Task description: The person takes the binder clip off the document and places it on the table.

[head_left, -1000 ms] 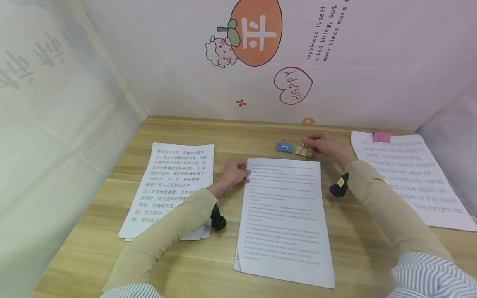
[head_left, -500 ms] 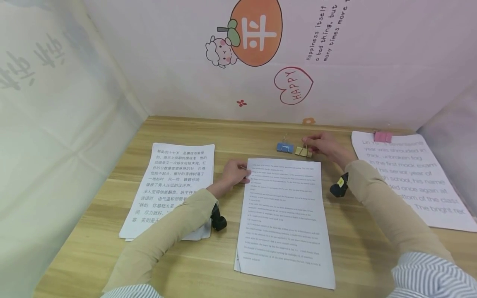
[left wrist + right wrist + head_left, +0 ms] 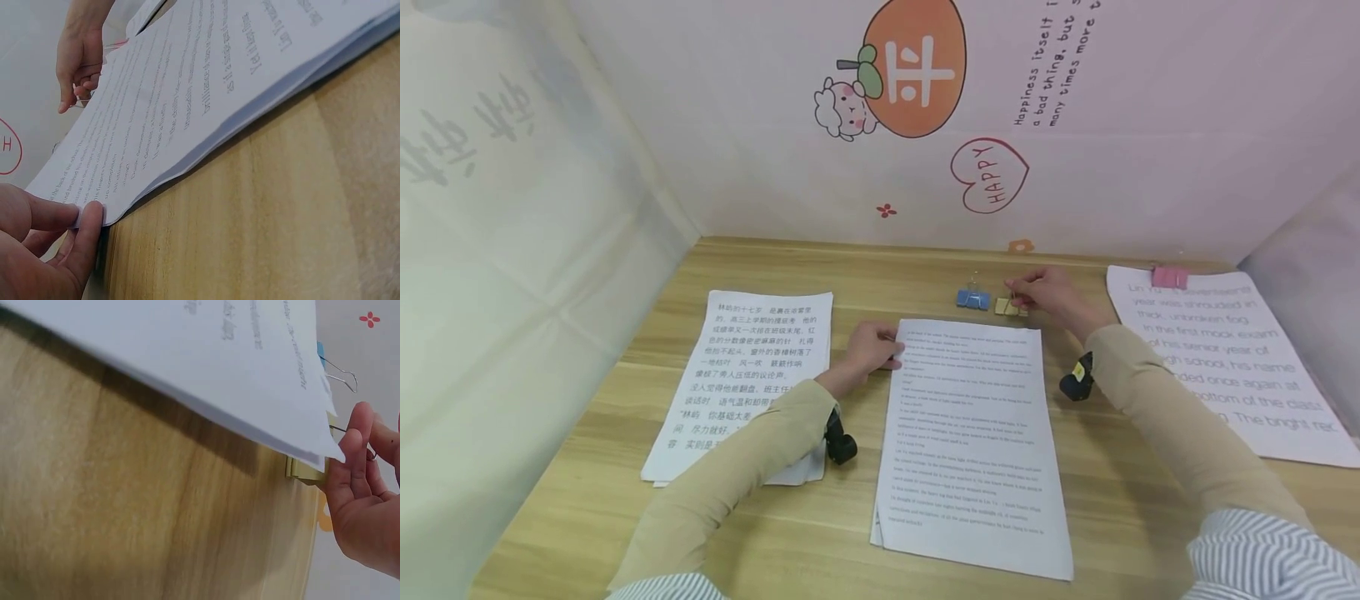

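Note:
In the head view a stack of printed sheets (image 3: 966, 450) lies at the middle of the wooden table. My left hand (image 3: 867, 348) is at its upper left edge; in the left wrist view the thumb and fingers of that hand (image 3: 50, 244) pinch the paper corner. Just beyond the stack's top edge, a yellow binder clip (image 3: 1011, 307) sits on the table. My right hand (image 3: 1056, 293) pinches its wire handle, as the right wrist view also shows; paper hides part of the clip there. Beside it on the left stands a blue binder clip (image 3: 973, 298), untouched.
A second paper stack (image 3: 752, 350) with large Chinese print lies at the left, partly under my left sleeve. At the right is another stack (image 3: 1232, 358), with a pink binder clip (image 3: 1170, 277) on its top edge. A printed white wall (image 3: 760, 192) rises behind the table.
My right hand has shifted very slightly at the yellow binder clip, covering more of its handles. The middle stack's upper right corner sits a touch further left. My left hand stays put.

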A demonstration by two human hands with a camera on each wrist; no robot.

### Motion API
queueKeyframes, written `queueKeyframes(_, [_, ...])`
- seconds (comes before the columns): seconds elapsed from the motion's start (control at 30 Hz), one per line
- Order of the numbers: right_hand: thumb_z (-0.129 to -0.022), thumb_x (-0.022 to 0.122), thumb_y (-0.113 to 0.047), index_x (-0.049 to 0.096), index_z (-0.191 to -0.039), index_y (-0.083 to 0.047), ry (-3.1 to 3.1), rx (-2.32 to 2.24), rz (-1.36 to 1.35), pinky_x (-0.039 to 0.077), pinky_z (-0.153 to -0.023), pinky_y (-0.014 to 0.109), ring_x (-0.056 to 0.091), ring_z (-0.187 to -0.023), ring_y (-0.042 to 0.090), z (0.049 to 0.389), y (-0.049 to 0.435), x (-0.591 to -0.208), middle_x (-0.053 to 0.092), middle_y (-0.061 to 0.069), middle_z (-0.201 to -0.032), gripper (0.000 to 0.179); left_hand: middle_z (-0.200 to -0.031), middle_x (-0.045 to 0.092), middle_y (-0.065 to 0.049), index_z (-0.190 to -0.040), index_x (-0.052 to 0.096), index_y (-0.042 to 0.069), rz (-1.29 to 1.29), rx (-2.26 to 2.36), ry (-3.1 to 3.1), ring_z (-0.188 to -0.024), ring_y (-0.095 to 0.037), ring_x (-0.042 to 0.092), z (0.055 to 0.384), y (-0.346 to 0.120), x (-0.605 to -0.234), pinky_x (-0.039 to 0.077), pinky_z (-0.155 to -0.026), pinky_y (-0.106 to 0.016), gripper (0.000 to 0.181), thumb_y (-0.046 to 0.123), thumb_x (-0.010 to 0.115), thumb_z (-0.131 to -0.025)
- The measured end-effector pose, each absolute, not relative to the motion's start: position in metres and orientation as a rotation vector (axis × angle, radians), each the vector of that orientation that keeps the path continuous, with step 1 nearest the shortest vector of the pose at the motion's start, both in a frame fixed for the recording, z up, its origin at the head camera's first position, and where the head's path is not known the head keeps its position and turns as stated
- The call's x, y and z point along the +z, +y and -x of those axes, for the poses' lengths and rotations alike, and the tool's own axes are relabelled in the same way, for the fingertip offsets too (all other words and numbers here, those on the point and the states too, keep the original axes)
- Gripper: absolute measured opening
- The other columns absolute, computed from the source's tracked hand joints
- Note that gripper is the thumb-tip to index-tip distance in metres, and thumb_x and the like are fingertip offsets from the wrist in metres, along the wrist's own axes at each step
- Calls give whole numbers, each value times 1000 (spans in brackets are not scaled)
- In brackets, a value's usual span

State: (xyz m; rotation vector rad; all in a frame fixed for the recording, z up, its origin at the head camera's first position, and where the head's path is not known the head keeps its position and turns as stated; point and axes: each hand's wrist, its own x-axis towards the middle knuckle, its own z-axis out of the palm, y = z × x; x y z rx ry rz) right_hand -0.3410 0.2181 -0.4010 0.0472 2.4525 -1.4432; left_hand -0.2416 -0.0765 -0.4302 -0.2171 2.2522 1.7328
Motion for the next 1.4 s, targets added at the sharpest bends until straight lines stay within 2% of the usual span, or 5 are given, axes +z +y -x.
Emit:
queueKeyframes(0.43, [-95, 56, -26, 54, -101, 1, 2549, -1409, -30, 56, -64, 19, 61, -63, 2, 339, 213, -402, 64, -7, -70, 28, -108, 62, -18, -117, 61, -3, 279, 1698, 2307, -71, -12, 62, 245, -90, -419, 57, -63, -18, 29, 4, 61, -89])
queueKeyframes(0.73, [-95, 56, -23, 55, -105, 6, 2596, -1392, -29, 56, -61, 18, 61, -62, 2, 337, 211, -404, 69, 10, -89, 30, -106, 62, -18, -116, 62, -3, 291, 1700, 2308, -71, -11, 61, 245, -96, -416, 57, -64, -18, 28, 3, 61, -89])
queueKeyframes(1.0, [-94, 57, -23, 56, -105, 7, 2594, -1398, -7, 56, -59, 18, 62, -59, 1, 341, 212, -407, 68, 3, -79, 32, -108, 62, -17, -115, 63, -3, 331, 1676, 2393, -69, -9, 61, 250, -111, -417, 57, -65, -17, 27, 4, 61, -89])
queueKeyframes(1.23, [-94, 57, -23, 54, -102, 8, 2617, -1395, 23, 56, -58, 16, 61, -56, -1, 339, 212, -406, 67, 9, -87, 32, -108, 63, -21, -116, 62, -5, 309, 1615, 2483, -59, -5, 60, 254, -124, -418, 56, -60, -17, 29, 3, 60, -88])
queueKeyframes(1.4, [-94, 58, -23, 55, -102, 8, 2624, -1383, 3, 56, -57, 18, 61, -56, 0, 337, 211, -404, 67, 8, -83, 33, -105, 65, -19, -113, 64, -4, 224, 1391, 2684, -70, -13, 64, 256, -129, -415, 57, -63, -20, 26, 5, 59, -89])
